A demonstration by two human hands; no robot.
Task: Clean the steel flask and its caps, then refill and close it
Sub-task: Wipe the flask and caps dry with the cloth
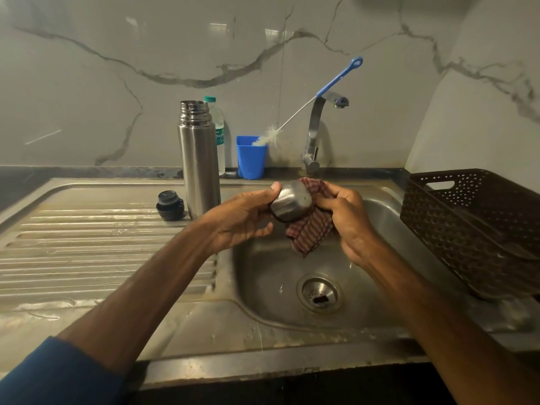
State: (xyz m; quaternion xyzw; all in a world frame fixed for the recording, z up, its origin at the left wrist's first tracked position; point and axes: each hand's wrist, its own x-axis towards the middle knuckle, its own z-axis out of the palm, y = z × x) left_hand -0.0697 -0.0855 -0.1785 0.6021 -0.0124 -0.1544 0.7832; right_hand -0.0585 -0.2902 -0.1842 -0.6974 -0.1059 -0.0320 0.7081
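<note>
We hold the steel cup cap (292, 204) over the far left corner of the sink basin (263, 287), and it lies between our two hands. Our left hand (242, 220) grips it, with the thumb on top and the fingers (264, 230) curled beneath. The cap's axis runs from that palm across toward our right hand (347, 217), which is just to the right and pinches a bunched checked cloth (309, 235) against the cap's rounded end. So the wiping hand is already in contact, and we judge that the left hand need only turn the cap.

The cap is brushed, dull-bright steel with a dark rim (its mouth seems to face the left palm). Left of the basin, the open steel flask (200, 159) stands upright on the surface, with the dark inner stopper (170, 205) just beside it.
</note>
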